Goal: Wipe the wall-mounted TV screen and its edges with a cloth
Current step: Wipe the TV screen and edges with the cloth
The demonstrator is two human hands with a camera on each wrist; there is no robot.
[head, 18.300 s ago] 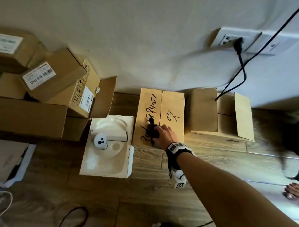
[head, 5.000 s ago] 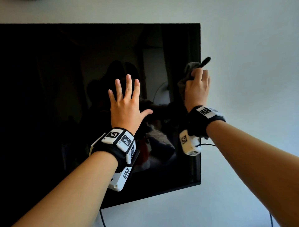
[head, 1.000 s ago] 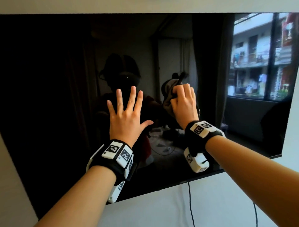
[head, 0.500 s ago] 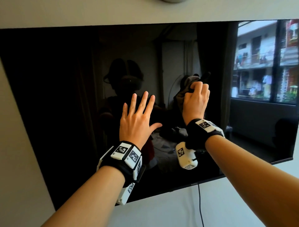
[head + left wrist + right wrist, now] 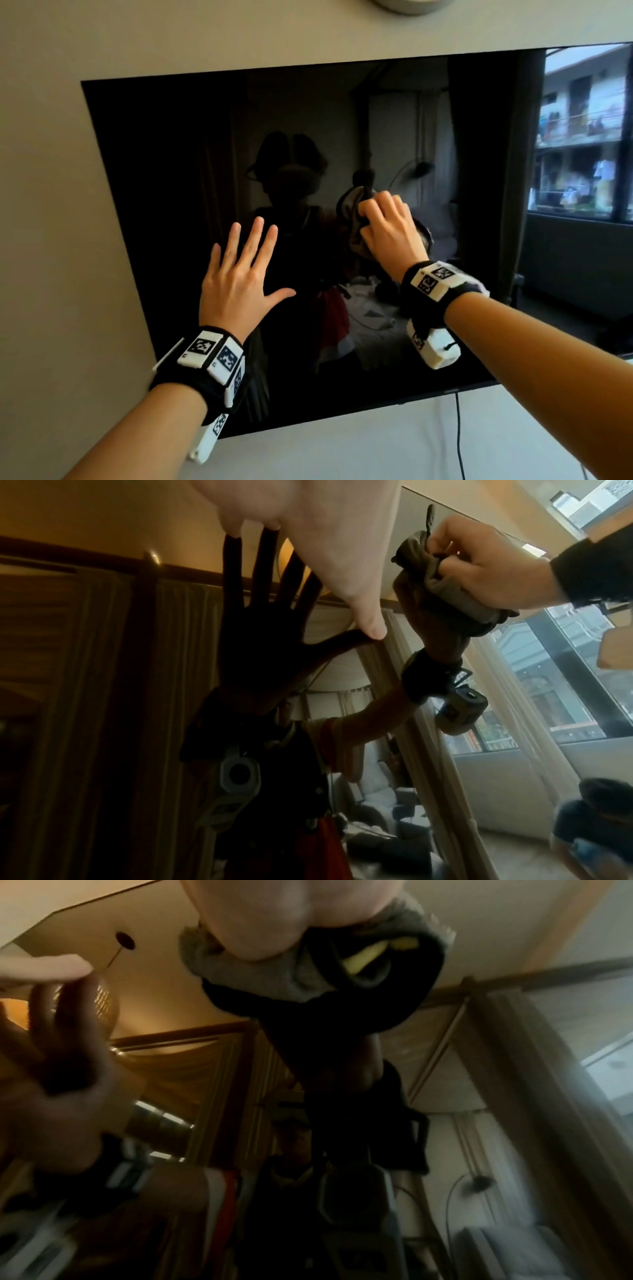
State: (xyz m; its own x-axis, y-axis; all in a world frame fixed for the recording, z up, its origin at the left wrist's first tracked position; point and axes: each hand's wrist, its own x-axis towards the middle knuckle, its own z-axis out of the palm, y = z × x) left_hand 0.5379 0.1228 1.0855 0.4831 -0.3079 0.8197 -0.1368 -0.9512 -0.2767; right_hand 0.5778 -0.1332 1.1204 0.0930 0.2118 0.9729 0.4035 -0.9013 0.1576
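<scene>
Two hands on the dark glossy wall-mounted TV screen [image 5: 342, 240], one flat, one wiping.

The left hand [image 5: 239, 287] lies with palm flat against the glass, its fingers [image 5: 255, 240] straight and spread, thumb out to the side; in the left wrist view the fingertips meet their own dark reflection. Just right of those fingers, the right hand [image 5: 388, 229] has its fingers [image 5: 445, 539] curled tight round a bunched grey-brown cloth [image 5: 352, 219], which sticks out to the left of the knuckles and presses on the screen near its middle. A thin black cable [image 5: 459, 435] hangs down the pale wall [image 5: 68, 240] below the TV's lower edge.
</scene>
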